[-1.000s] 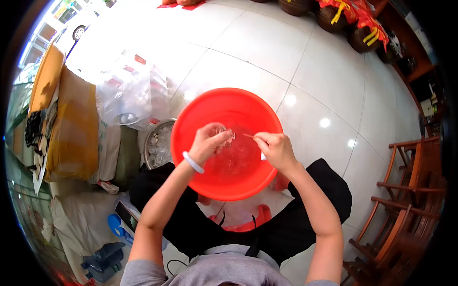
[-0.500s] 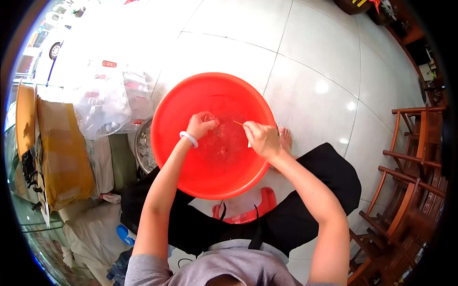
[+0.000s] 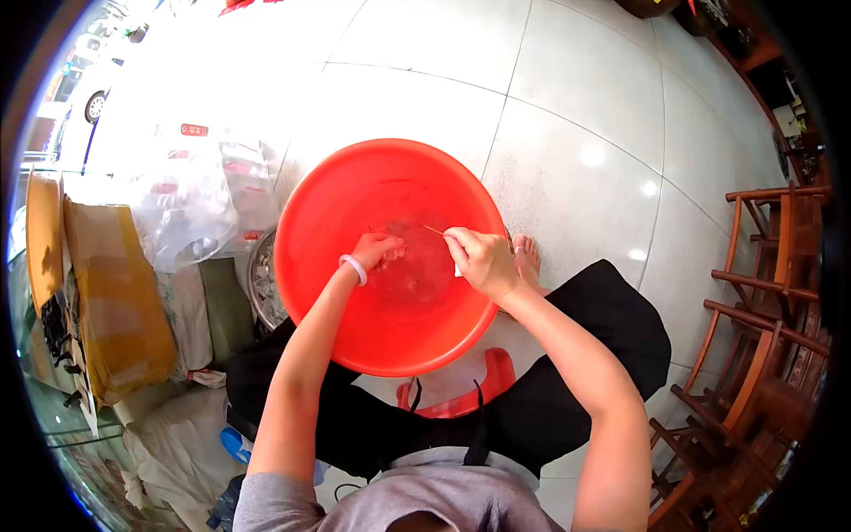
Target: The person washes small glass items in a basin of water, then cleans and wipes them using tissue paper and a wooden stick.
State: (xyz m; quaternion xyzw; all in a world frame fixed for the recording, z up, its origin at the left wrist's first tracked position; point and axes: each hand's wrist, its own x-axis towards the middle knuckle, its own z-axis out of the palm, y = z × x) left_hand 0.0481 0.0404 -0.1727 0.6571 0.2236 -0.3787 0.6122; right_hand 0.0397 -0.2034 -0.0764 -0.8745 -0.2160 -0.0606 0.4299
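A large red plastic basin [image 3: 312, 191] stands between my legs, with what looks like clear water in its bottom. My left hand [image 3: 379, 249], a pale bangle [image 3: 356, 269] on its wrist, is low inside the basin with its fingers curled together. Whatever it pinches is too small and blurred to make out. Over the basin's right side, my right hand [image 3: 480, 261] is closed around a thin brownish stick [image 3: 434, 230], whose tip points left toward my left hand. A small white bit [image 3: 457, 270] shows below its fingers; I cannot tell what it is.
A metal bowl [image 3: 263, 282] with shiny contents sits left of the basin. Further left are plastic bags [image 3: 191, 208] and a taped cardboard box [image 3: 120, 301]. Wooden chairs [image 3: 753, 293] stand at the right. A red stool [image 3: 499, 372] shows between my legs, and my bare foot [image 3: 526, 257] is beside the basin.
My left hand has turned and dropped slightly, its fingers now lower in the basin. The right hand has shifted a little left with the stick. The whole view has moved slightly.
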